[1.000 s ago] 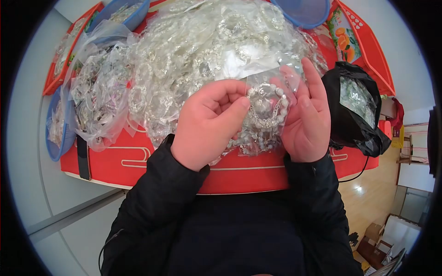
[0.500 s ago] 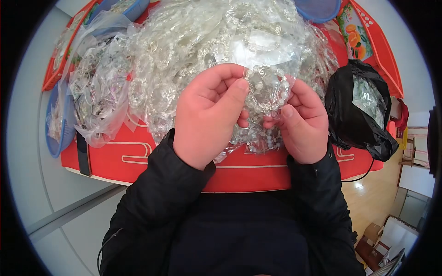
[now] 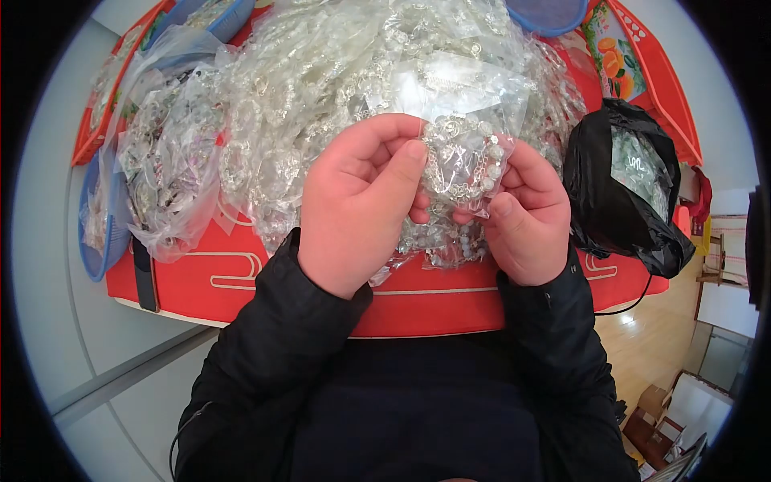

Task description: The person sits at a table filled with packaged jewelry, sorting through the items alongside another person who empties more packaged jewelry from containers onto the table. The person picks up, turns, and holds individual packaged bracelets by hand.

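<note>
A clear plastic bag with a beaded bracelet [image 3: 460, 161] in it is held up between my hands. My left hand [image 3: 363, 197] pinches the bag's left edge between thumb and forefinger. On the other side, my right hand [image 3: 528, 210] has its thumb and fingers closed on the lower right edge. The bracelet has pale round beads and a silvery chain. Behind and under the hands lies a large heap of similar clear bags [image 3: 313, 88] with silvery pieces inside.
At the left, a clear bag of mixed jewellery [image 3: 173, 153] lies beside a blue basket [image 3: 117, 217]. A black bag [image 3: 590, 177] with clear packets stands at the right, near a red basket [image 3: 671, 100]. The red tabletop [image 3: 434, 313] shows along the front.
My right hand, open and spread behind the bag a second ago, has closed on its right edge. The bracelet bag is slightly higher, and its beads have shifted a little.
</note>
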Motion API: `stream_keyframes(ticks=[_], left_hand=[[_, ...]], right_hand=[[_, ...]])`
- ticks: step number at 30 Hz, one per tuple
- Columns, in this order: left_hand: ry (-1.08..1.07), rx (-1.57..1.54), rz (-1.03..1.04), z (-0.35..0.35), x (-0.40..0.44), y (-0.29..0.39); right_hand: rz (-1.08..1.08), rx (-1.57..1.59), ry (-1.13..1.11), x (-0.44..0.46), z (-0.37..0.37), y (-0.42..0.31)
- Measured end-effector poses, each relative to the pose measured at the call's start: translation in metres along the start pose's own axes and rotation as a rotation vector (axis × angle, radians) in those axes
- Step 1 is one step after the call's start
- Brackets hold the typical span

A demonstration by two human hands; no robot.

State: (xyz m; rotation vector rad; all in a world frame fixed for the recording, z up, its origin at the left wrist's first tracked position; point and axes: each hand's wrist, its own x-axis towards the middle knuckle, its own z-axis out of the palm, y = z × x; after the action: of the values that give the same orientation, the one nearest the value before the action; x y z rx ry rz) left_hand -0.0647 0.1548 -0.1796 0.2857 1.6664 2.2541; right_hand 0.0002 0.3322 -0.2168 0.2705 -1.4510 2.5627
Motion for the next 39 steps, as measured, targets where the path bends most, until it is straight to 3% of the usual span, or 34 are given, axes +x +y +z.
stream_keyframes(ticks=[12, 17, 23, 26, 30, 35, 39], left_hand=[[-0.057, -0.065, 0.002, -0.004, -0.003, 0.004], [-0.075, -0.027, 0.067, -0.002, -0.005, 0.002], [-0.32, -0.004, 0.289, -0.008, -0.007, -0.01], [-0.465, 0.492, 0.596, -0.014, 0.007, -0.001], [-0.429, 0.807, 0.693, -0.011, 0.006, 0.002], [-0.32, 0.969, 0.744, -0.01, 0.003, 0.009], [-0.181, 0.713, 0.607, -0.012, 0.003, -0.005]], right_hand=[[-0.074, -0.095, 0.099, -0.003, 0.002, 0.0], [-0.069, -0.334, 0.205, -0.005, 0.004, 0.0], [0.009, -0.374, 0.085, -0.01, 0.002, 0.004], [-0.053, -0.187, -0.021, -0.009, 0.004, 0.0], [-0.053, -0.04, -0.098, -0.009, -0.012, 0.018], [0.15, -0.072, 0.118, -0.012, -0.002, 0.003], [0.185, 0.063, 0.097, -0.011, 0.004, -0.008]])
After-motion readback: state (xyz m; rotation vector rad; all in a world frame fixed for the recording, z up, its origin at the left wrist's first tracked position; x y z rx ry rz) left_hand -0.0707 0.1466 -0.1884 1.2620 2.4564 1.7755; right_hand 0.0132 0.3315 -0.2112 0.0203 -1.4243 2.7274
